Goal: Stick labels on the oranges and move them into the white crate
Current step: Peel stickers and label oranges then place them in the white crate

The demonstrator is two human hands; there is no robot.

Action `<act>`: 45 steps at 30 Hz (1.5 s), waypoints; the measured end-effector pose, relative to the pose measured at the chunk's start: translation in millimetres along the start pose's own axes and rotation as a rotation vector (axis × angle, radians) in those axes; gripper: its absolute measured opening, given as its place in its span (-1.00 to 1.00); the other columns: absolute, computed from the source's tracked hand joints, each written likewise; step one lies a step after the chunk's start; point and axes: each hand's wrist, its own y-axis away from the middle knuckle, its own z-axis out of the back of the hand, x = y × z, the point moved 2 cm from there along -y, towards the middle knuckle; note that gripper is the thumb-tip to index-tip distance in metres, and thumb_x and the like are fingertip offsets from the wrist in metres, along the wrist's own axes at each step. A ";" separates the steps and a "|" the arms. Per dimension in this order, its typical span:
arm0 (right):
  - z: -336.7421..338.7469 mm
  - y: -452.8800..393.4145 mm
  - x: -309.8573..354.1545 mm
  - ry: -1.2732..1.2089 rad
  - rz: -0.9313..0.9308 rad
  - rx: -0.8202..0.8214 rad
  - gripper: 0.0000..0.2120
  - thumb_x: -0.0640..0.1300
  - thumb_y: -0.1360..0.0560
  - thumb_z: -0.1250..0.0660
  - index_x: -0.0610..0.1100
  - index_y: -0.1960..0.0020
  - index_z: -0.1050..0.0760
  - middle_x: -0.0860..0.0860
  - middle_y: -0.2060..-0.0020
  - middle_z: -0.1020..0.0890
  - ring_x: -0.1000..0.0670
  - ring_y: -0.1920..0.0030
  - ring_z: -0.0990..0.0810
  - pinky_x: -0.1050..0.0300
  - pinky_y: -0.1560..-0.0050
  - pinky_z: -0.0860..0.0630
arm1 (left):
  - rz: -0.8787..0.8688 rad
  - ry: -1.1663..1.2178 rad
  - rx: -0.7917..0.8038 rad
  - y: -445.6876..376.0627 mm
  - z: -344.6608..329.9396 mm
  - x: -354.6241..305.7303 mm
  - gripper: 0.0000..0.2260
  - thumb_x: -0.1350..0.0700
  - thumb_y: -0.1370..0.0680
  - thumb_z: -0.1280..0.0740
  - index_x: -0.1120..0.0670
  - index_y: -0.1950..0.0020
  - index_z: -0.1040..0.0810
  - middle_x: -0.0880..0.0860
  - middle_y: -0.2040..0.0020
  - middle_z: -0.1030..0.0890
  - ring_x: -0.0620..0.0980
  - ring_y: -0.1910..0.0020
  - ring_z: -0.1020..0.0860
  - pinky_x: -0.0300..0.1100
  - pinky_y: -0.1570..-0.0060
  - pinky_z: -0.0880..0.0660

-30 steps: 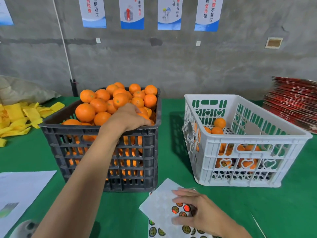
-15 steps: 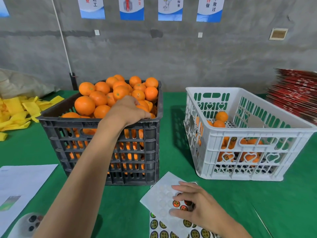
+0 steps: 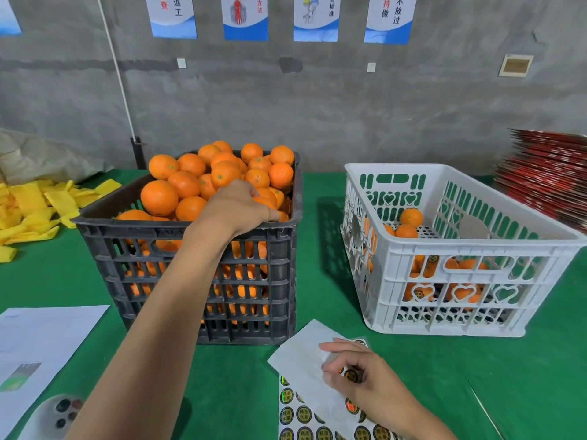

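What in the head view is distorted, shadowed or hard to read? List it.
Head view: wide-angle bending bows the white crate rim and the table edges; the black crate throws a dark shadow rightward on the green cloth; shiny labels on the sticker sheet catch glare; the left hand hides the orange it reaches for.

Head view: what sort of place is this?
Probably a fruit packing workshop: a black crate heaped with oranges, a white crate part filled, label sheets on a green table, and posters on a concrete wall.
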 end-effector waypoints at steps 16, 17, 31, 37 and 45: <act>2.0 -1.1 -7.4 0.072 -0.096 -0.098 -0.82 0.11 -0.38 -0.58 0.06 0.17 -0.65 0.35 -0.24 -0.57 0.41 -0.35 -0.36 0.24 -0.42 -0.30 | -0.009 -0.001 0.018 6.0 1.5 -2.9 -0.32 -0.12 -0.42 -0.55 0.07 -0.46 -0.43 0.11 -0.33 -0.52 0.13 -0.25 -0.50 -0.08 -0.04 -0.45; 2.4 0.7 -6.9 0.149 -0.062 -0.101 -0.71 0.26 -0.34 -0.56 0.10 0.12 -0.63 0.39 -0.25 -0.55 0.41 -0.37 -0.34 0.27 -0.42 -0.26 | -0.005 -0.002 0.017 6.0 1.5 -3.0 -0.32 -0.12 -0.42 -0.55 0.07 -0.46 -0.43 0.11 -0.33 -0.52 0.13 -0.25 -0.50 -0.08 -0.05 -0.45; 5.0 0.3 1.0 0.518 0.114 -0.022 -0.45 0.54 -0.37 -0.31 0.23 -0.18 -0.64 0.53 -0.38 -0.32 0.49 -0.46 -0.09 0.36 -0.54 0.05 | -0.003 -0.008 -0.009 5.8 -0.1 -2.1 -0.33 -0.13 -0.41 -0.55 0.05 -0.44 -0.44 0.09 -0.31 -0.54 0.12 -0.25 -0.51 -0.08 -0.04 -0.45; -0.3 -1.3 -5.9 0.311 0.091 -0.138 -0.94 0.12 -0.49 -0.51 0.20 0.05 -0.72 0.45 -0.24 -0.54 0.46 -0.40 -0.29 0.24 -0.55 -0.17 | -0.002 -0.002 -0.008 4.7 0.5 -1.1 -0.32 -0.13 -0.40 -0.55 0.05 -0.45 -0.44 0.08 -0.25 -0.55 0.10 -0.18 -0.52 -0.08 0.00 -0.45; 1.7 -0.7 -8.2 0.367 0.104 -0.051 -0.49 0.51 -0.31 -0.42 0.19 -0.06 -0.65 0.51 -0.31 -0.43 0.49 -0.44 -0.17 0.35 -0.54 0.02 | 0.000 -0.005 -0.015 1.7 -0.2 0.4 -0.33 -0.14 -0.39 -0.56 0.04 -0.42 -0.45 0.00 -0.12 -0.49 0.04 -0.08 -0.47 -0.09 0.04 -0.43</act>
